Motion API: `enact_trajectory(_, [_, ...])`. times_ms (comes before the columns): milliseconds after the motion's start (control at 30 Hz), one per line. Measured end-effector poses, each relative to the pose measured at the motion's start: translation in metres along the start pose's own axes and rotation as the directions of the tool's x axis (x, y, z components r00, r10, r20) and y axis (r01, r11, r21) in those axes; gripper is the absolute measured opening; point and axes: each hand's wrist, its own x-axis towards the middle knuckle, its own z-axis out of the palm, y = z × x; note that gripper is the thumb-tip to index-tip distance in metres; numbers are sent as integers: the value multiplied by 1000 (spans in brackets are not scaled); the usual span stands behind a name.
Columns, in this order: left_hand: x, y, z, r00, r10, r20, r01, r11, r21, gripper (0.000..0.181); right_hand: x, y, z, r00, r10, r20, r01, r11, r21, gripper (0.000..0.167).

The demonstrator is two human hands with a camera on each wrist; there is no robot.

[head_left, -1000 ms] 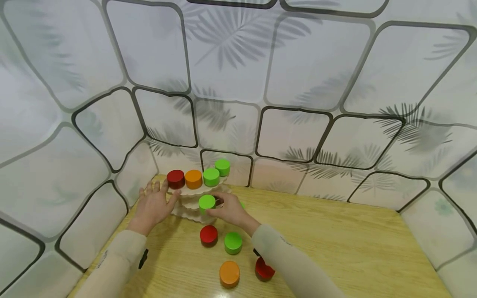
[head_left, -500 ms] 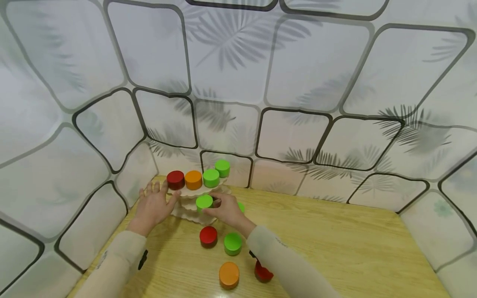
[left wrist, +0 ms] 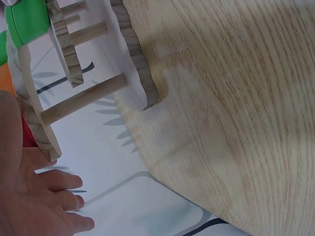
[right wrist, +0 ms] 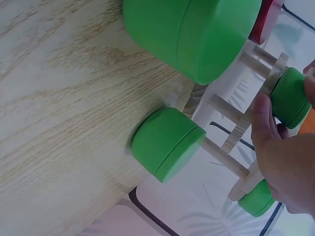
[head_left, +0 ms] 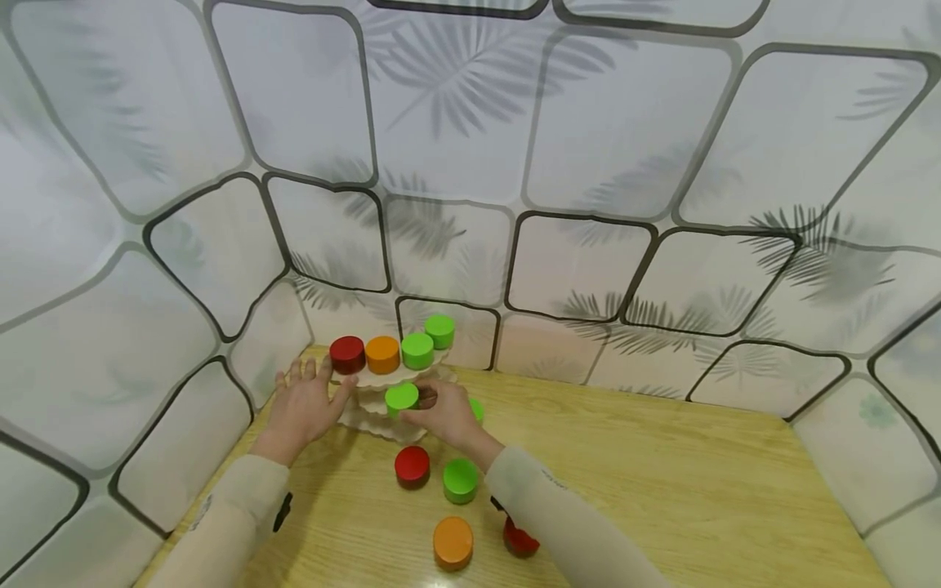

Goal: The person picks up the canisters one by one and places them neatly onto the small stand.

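Observation:
A pale wooden tiered stand [head_left: 378,425] with wavy-edged shelves stands in the table's back left corner. My right hand [head_left: 451,415] pinches a green cylinder [head_left: 401,398] at the middle shelf; in the right wrist view this cylinder [right wrist: 289,98] shows a seam round its side. With fingers spread, my left hand [head_left: 305,408] touches the left end of the top shelf, beside a dark red cylinder [head_left: 347,355]. An orange cylinder [head_left: 382,355] and two green ones stand farther along that shelf. In the left wrist view, the left hand [left wrist: 37,196] holds nothing.
On the table in front of the stand are a red cylinder [head_left: 412,467], a green cylinder [head_left: 460,480] and an orange cylinder [head_left: 452,543]. My right sleeve partly hides another red cylinder [head_left: 520,539]. Behind my right hand sits one more green cylinder [head_left: 476,410]. Patterned walls [head_left: 456,253] enclose the table.
My right hand has moved slightly left and in toward the middle shelf with the green cylinder, mostly in the first half second. The left hand has stayed in place.

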Motion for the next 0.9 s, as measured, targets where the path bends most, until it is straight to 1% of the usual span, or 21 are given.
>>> enact_trajectory(133, [0,0,0,1000,5,-7,-5,1000,0,84,0,2,-2,1000,4,14,-4,1000,6,51])
enact_trajectory(367, [-2,2,-1,1000,12,-21,-12,1000,12,82,0,1,-3,1000,-9,15,9,1000,-23,52])
enact_trajectory(667, [-2,1,-1,1000,2,0,-2,1000,7,84,2,-1,4,1000,2,-13,-3,998,-57,53])
enact_trajectory(900, [0,-1,1,1000,5,-6,-4,1000,9,85,6,-3,12,997,8,-74,-17,993,-119,38])
